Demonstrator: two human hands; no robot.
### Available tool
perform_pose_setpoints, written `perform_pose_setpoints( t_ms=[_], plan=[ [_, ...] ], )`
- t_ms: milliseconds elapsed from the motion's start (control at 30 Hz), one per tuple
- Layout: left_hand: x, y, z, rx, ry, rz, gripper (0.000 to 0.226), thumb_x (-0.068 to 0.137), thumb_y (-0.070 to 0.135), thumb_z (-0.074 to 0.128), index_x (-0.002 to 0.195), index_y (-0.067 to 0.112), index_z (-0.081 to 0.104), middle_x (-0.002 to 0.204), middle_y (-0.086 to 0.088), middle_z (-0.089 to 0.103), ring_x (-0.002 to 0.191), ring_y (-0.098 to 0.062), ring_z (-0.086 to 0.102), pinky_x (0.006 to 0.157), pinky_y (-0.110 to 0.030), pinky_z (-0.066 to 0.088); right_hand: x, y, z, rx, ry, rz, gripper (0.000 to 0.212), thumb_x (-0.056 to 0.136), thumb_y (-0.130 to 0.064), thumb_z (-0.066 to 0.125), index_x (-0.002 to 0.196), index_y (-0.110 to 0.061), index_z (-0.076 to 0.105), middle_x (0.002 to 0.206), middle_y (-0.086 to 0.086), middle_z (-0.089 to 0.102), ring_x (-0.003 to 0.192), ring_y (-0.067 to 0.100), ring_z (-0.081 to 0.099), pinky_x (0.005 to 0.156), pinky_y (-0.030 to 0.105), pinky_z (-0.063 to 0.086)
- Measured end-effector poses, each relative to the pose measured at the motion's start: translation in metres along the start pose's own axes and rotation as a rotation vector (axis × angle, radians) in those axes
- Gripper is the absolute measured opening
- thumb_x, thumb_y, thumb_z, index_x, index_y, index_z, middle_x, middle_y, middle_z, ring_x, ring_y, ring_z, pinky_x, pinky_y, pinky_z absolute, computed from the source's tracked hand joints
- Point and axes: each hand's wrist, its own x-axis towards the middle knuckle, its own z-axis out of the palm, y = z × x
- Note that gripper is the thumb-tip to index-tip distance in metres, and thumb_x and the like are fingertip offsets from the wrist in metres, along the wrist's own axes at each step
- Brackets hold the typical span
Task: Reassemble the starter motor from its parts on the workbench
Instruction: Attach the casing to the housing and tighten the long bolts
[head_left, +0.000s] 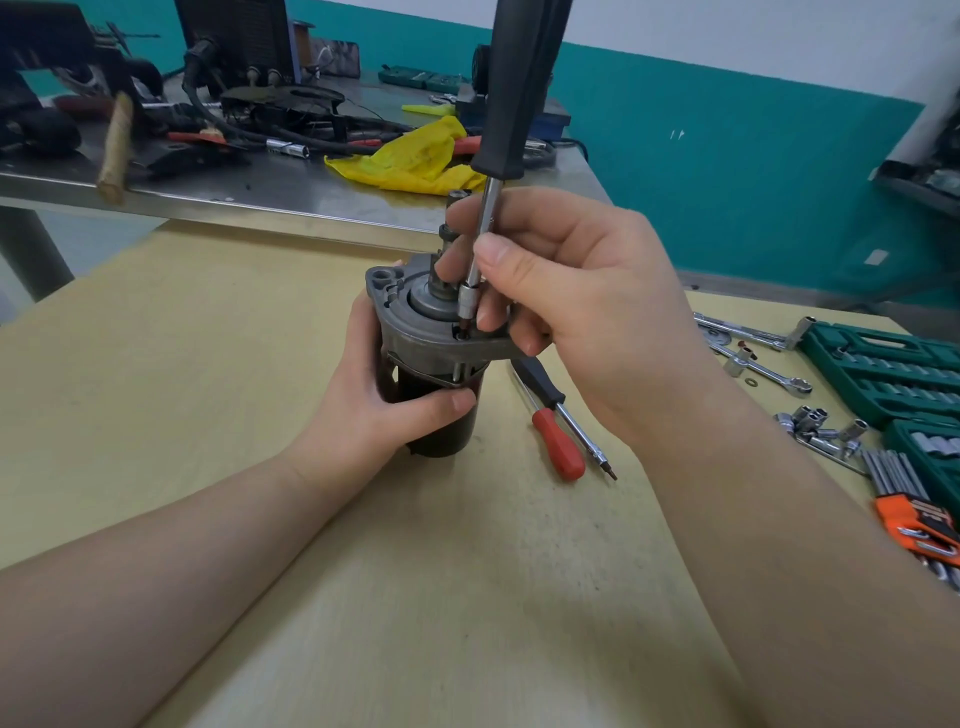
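Bench (208, 364), pale wood top. Standing near the middle: starter motor (431, 374), upright. Just right of it: red-handled screwdriver (558, 441) and black-handled bit driver (566, 410), lying crossed. Along the right edge: green socket case (883, 374), ratchet spanners (753, 353), loose sockets (821, 426), hex keys in an orange holder (914, 509).

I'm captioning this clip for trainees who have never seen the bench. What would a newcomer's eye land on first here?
First, the starter motor standing upright mid-table, gripped round its dark body by the left hand. Next, the black-handled screwdriver rising from its grey end housing, its metal shaft pinched by the right hand. Then the colours: a red-handled screwdriver lying just right of the motor, and a yellow rag on the steel bench behind.
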Motion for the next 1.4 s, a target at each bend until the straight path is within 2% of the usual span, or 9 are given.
perform_pose_setpoints(
  t_ms=[100,300,500,633,700,800,1000,1233,1400],
  plan=[
    [-0.0004,0.0011,-0.0001,0.011,-0.003,0.0,0.1,0.072,0.041,0.096,0.154,0.039,0.039,0.15,0.004,0.06,0.141,-0.022,0.057,0.116,-0.05,0.045,-0.0004,-0.0001,-0.0005,-0.013,0.003,0.008,0.019,0.102,-0.006,0.061,0.109,-0.019,0.073,0.089,0.003,0.078,0.064,0.014,0.064,0.049,0.02,0.046],
    [-0.001,0.0018,0.001,-0.002,0.004,-0.013,0.106,0.072,0.058,0.094,0.157,0.032,0.037,0.152,0.002,0.059,0.142,-0.023,0.056,0.116,-0.047,0.044,0.0006,0.0009,0.0,-0.048,0.049,0.011,0.011,0.092,-0.022,0.074,0.102,-0.019,0.071,0.084,0.004,0.078,0.061,0.012,0.065,0.047,0.023,0.047],
    [-0.0004,-0.0014,0.0002,-0.028,0.005,-0.002,0.101,0.075,0.058,0.093,0.157,0.035,0.039,0.154,0.0,0.057,0.144,-0.025,0.054,0.119,-0.055,0.042,-0.0014,-0.0013,-0.0006,-0.014,-0.002,0.006,0.024,0.103,-0.006,0.057,0.11,-0.023,0.074,0.091,0.003,0.08,0.066,0.012,0.064,0.05,0.021,0.049],
    [0.0004,-0.0042,0.0,-0.046,0.004,-0.003,0.095,0.079,0.06,0.089,0.156,0.037,0.04,0.156,-0.002,0.055,0.146,-0.028,0.052,0.12,-0.057,0.039,0.0007,0.0015,0.0004,-0.059,0.019,0.003,0.014,0.101,-0.011,0.065,0.104,-0.022,0.072,0.087,0.001,0.08,0.065,0.01,0.065,0.05,0.02,0.048],
    [0.0008,-0.0056,0.0005,-0.054,0.013,0.003,0.09,0.081,0.06,0.088,0.155,0.039,0.042,0.156,-0.002,0.055,0.146,-0.027,0.052,0.12,-0.056,0.039,0.0019,0.0025,0.0012,-0.065,0.036,0.01,0.006,0.096,-0.018,0.072,0.101,-0.02,0.072,0.085,0.003,0.079,0.063,0.009,0.065,0.049,0.021,0.047],
    [0.0012,-0.0066,0.0008,-0.059,0.019,0.002,0.086,0.083,0.06,0.086,0.155,0.041,0.043,0.155,-0.002,0.056,0.146,-0.026,0.052,0.119,-0.054,0.039,0.002,0.0027,0.0009,-0.048,0.038,0.002,0.01,0.093,-0.023,0.071,0.102,-0.02,0.072,0.086,0.003,0.08,0.062,0.01,0.065,0.049,0.022,0.048],
    [0.0018,-0.0049,0.0023,-0.057,0.017,0.01,0.088,0.083,0.059,0.086,0.155,0.036,0.042,0.155,-0.001,0.057,0.145,-0.025,0.052,0.118,-0.051,0.039,0.0008,0.0015,0.0014,-0.024,0.01,-0.006,0.024,0.104,-0.007,0.056,0.11,-0.025,0.071,0.089,0.001,0.079,0.066,0.012,0.062,0.049,0.02,0.047],
    [0.0008,-0.0039,0.0033,-0.05,0.013,0.011,0.095,0.083,0.061,0.086,0.158,0.03,0.038,0.154,0.0,0.057,0.144,-0.024,0.053,0.117,-0.045,0.041,0.0025,0.0038,0.0027,-0.012,0.076,-0.016,0.007,0.094,-0.014,0.076,0.097,-0.018,0.071,0.079,0.002,0.075,0.059,0.009,0.063,0.049,0.013,0.046],
    [0.0012,-0.0032,0.0029,-0.047,0.002,0.029,0.094,0.083,0.061,0.085,0.158,0.031,0.038,0.154,0.001,0.057,0.144,-0.022,0.053,0.115,-0.041,0.041,0.0006,0.0009,0.0013,0.021,0.018,-0.014,0.018,0.104,-0.011,0.06,0.11,-0.021,0.073,0.086,0.001,0.077,0.063,0.011,0.062,0.047,0.02,0.045]
  ],
)
